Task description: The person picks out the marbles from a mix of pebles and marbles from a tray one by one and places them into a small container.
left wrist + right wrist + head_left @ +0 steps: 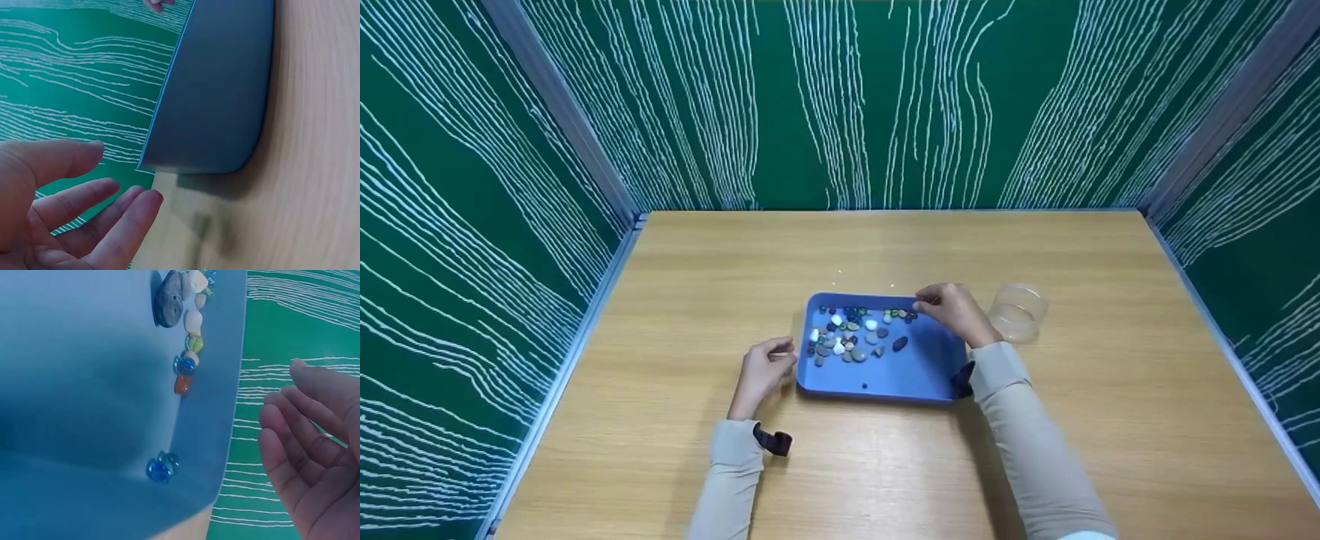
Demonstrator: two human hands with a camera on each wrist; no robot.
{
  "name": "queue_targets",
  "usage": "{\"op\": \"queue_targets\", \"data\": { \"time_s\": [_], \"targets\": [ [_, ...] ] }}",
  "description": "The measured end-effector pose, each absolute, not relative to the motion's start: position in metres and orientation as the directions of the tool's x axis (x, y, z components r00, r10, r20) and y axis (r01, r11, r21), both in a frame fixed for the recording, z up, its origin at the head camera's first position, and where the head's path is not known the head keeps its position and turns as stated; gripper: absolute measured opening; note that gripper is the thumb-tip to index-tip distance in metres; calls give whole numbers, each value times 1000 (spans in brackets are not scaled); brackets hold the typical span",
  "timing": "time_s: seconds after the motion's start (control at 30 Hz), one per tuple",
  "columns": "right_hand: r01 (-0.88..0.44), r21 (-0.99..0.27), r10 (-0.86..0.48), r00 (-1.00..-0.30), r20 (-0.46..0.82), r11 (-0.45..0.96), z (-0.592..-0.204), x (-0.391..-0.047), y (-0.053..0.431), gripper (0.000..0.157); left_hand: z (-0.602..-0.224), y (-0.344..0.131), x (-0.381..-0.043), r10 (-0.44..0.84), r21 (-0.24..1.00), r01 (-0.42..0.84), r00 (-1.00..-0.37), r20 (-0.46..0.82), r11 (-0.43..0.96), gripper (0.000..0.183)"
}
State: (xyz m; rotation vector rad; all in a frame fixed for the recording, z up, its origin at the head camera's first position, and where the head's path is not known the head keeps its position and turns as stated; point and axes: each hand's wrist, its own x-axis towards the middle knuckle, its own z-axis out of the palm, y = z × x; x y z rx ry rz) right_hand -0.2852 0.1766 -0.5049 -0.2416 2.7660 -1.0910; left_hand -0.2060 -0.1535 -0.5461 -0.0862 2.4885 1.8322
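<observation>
A blue tray (915, 371) lies on the table with pebbles, shells and glass marbles, mostly in its left half. My left hand (763, 373) is beside the tray's left edge; in the left wrist view its fingers (84, 197) are loosely bent, apart from the tray wall (214, 95), holding nothing. Over the tray's far right rim is my right hand (956, 309), its fingers relaxed and empty in the right wrist view. There, two glass marbles (162, 467) sit in a tray corner, and a dark grey pebble (169, 301) lies near the wall.
Just right of my right hand stands a clear round plastic container (1018, 311) on the wooden table (720, 285). Small white bits (840, 271) lie beyond the tray. Green panels (772, 112) with white lines enclose the table on the left, back and right.
</observation>
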Motion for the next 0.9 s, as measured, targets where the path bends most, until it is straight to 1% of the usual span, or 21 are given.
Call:
{"op": "queue_targets", "data": {
  "time_s": [0.07,0.13,0.2,0.27,0.33,0.5,0.73,0.9],
  "targets": [
    [-111,-687,-224,-971,-78,718,-507,-287,174,30,-547,-154,-204,-13,961,-60,-998,-59,269,35],
    [-142,-689,-251,-966,-59,711,-509,-290,173,27,-548,-154,-204,-17,968,-74,-997,-72,242,33],
    [-143,-695,-258,-964,-63,704,-511,-293,171,25,-539,-151,-200,-20,963,-122,-992,-121,240,32],
    [-144,-698,-262,-963,-65,702,-513,-295,170,23,-540,-150,-200,-27,961,-150,-989,-148,234,31],
    [-128,-696,-252,-965,-79,706,-514,-297,169,22,-540,-149,-200,-27,959,-167,-986,-165,231,30],
    [-86,-684,-227,-966,-119,725,-519,-300,167,22,-548,-152,-205,-8,958,-162,-986,-165,235,28],
    [-117,-654,-236,-967,-96,747,-529,-303,166,19,-551,-151,-207,-8,960,-188,-982,-191,209,28],
    [-108,-649,-226,-969,-102,753,-535,-304,163,20,-552,-154,-205,-30,952,-223,-975,-222,209,27]
  ]
}}
